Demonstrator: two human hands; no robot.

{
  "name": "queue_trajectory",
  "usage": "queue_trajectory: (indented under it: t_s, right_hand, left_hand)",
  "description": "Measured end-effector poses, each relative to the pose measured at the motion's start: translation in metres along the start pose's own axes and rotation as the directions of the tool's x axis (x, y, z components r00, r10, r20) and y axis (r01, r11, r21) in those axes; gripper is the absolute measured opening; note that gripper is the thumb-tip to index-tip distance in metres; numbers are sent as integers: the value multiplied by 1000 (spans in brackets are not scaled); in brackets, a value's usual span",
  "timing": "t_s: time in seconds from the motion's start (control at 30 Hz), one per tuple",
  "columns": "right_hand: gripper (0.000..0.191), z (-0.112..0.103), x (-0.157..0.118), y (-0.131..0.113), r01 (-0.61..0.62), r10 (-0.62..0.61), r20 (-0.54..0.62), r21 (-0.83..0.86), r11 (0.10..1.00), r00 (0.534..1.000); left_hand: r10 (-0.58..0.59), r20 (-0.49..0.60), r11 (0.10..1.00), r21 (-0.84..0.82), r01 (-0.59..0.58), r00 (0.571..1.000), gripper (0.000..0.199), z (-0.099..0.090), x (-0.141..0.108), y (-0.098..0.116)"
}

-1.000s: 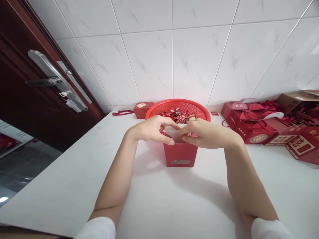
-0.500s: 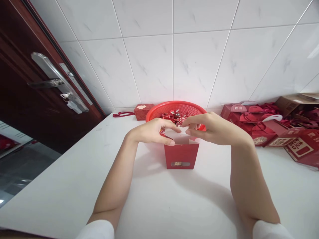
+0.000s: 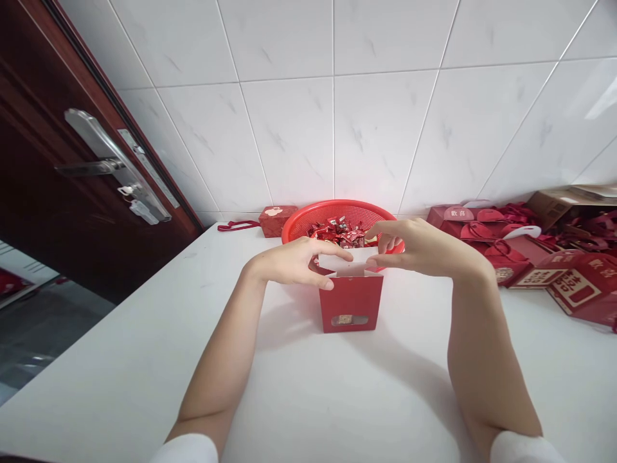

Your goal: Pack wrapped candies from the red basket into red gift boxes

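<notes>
Plainly Upright: Red Box [image 3: 351, 299] on the Desk [image 3: 337, 411]

The red box stands open-topped before a red basket [image 3: 342, 205], something pale [image 3: 344, 319] showing through its front window [image 3: 362, 320]. The left hand [image 3: 296, 262] has its grip around the box's left rim, thumb at the front. The right hand [image 3: 424, 249] hangs near the box's right edge, its grip wide, thumb and forefinger apart (the other fingers curl). Wrapped sweets [image 3: 337, 228] fill the basket; gift boxes [image 3: 583, 289] crowd the right.

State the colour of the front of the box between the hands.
The front of the box is red, best seen in the head view.
</notes>
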State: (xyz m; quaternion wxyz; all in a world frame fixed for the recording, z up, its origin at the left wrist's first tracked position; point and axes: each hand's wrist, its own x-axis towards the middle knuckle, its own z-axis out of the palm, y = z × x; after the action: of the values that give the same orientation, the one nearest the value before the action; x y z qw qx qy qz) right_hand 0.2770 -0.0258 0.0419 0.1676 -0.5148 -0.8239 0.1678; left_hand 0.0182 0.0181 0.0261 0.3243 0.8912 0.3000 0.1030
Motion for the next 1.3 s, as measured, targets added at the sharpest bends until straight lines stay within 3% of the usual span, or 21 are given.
queue_trajectory:
  t_s: [0.1, 0.23, 0.37, 0.53, 0.7, 0.77, 0.9, 0.97, 1.3]
  right_hand:
    - [41, 0, 2, 1, -34, 33, 61, 15, 999, 998]
    - [38, 1, 7, 8, -49, 46, 79, 45, 998, 996]
    - [25, 2, 11, 14, -8, 1, 46, 153, 988, 999]
    - [25, 3, 14, 16, 141, -100, -130, 360, 922, 986]
    - [33, 2, 13, 16, 204, -98, -203, 608, 768, 974]
    - [36, 1, 12, 16, 202, -78, -213, 659, 724, 974]
    - [39, -2, 7, 13, 228, -67, -259, 662, 714, 963]
    - [39, -3, 6, 11, 233, -68, -266, 659, 715, 962]
    - [38, -2, 6, 10, 230, -71, -266, 639, 734, 962]
  left_hand:
    - [4, -79, 1000, -8, -5, 997, 63, 3, 3, -3]
    - [33, -267, 999, -25, -41, 963, 61, 6, 7, -7]
    - [72, -480, 988, -83, -127, 874, 47, 6, 8, -9]
    - [147, -623, 957, -108, -270, 769, 30, 7, 11, -6]
    - [91, -682, 947, -166, -275, 726, 33, 10, 12, -3]
    - [59, -662, 930, -236, -282, 748, 36, 10, 10, -1]
    - [86, -551, 868, -367, -334, 830, 48, 9, 7, 1]
    - [95, -532, 850, -397, -347, 842, 53, 9, 7, 2]
    - [95, -687, 905, -242, -349, 721, 42, 13, 10, 3]
